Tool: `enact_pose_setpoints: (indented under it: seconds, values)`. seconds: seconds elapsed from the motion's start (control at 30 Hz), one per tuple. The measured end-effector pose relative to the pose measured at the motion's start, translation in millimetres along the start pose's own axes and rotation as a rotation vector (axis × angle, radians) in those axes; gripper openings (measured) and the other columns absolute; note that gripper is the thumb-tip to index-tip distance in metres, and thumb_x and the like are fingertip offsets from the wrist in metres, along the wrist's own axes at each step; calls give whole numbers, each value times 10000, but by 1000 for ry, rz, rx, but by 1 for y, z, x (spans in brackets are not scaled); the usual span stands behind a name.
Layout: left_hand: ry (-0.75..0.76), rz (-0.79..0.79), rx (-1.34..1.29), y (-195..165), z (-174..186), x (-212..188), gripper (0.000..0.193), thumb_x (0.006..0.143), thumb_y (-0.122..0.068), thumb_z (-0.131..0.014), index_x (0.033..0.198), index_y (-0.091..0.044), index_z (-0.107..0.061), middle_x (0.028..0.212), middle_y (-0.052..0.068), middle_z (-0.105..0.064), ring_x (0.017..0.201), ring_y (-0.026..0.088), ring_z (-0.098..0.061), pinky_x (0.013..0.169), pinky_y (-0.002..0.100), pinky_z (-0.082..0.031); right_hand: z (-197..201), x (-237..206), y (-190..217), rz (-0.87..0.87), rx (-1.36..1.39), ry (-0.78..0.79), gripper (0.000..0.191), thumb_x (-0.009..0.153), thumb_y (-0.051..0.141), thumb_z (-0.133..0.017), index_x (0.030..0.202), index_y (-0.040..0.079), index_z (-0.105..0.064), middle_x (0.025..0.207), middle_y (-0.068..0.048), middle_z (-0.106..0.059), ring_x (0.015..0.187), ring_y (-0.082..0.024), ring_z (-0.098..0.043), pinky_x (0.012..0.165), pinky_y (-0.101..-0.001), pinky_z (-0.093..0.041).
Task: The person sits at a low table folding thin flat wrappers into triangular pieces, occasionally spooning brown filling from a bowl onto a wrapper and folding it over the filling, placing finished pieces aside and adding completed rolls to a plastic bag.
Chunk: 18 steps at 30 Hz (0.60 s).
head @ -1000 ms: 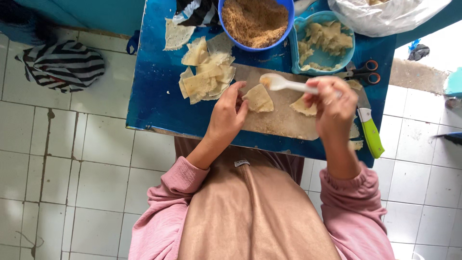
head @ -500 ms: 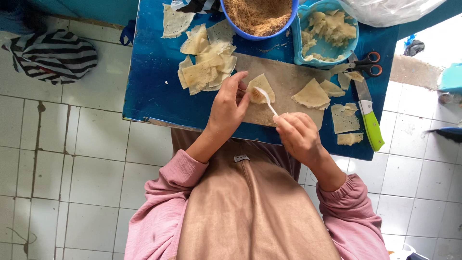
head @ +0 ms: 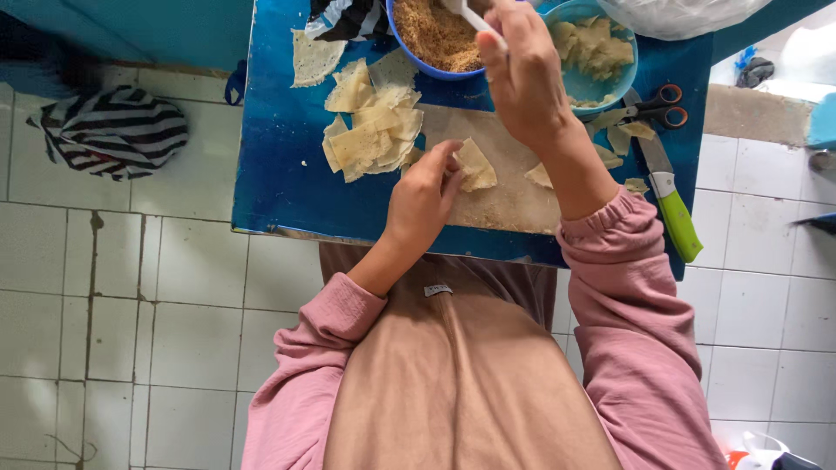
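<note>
The folded wrapper [head: 475, 165] lies on the wooden board [head: 505, 196], the left hand's [head: 422, 200] gently curled fingertips touching it. The right hand [head: 522, 74] pinches a white spoon [head: 482, 21], seemingly over the blue bowl [head: 409, 48] of filling.

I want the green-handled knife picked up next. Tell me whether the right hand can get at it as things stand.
Probably yes, once freed. The green-handled knife lies uncovered at the blue table's right edge, beside the right forearm. But the right hand holds a white spoon over the bowl of brown filling.
</note>
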<state>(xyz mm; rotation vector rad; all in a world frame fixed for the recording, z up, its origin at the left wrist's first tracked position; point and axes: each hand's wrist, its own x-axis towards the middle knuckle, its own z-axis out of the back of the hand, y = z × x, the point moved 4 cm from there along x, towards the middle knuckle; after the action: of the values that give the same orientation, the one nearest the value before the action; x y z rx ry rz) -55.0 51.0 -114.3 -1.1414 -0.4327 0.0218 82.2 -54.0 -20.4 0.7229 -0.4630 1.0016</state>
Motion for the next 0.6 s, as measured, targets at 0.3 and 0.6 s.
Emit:
enact_pose_setpoints:
  seconds: [0.3, 0.6]
  values:
    - [71, 1, 104, 10, 3, 10, 178, 934, -130, -724, 1084, -74, -647, 1037, 120, -609, 865, 338, -671, 728, 423, -549, 11, -81, 26, -413, -236, 437, 193, 913, 191, -774, 884, 60, -635, 919, -132, -617, 897, -355, -584, 802, -465, -432]
    - [189, 39, 165, 14, 4, 17, 166, 930, -170, -731, 1042, -88, -641, 1008, 115, -613, 888, 349, -660, 708, 442, -534, -6, -110, 17, -792, 291, 228, 119, 958, 74, -688, 1045, 19, -628, 897, -67, -692, 795, -166, -674, 706, -307, -525]
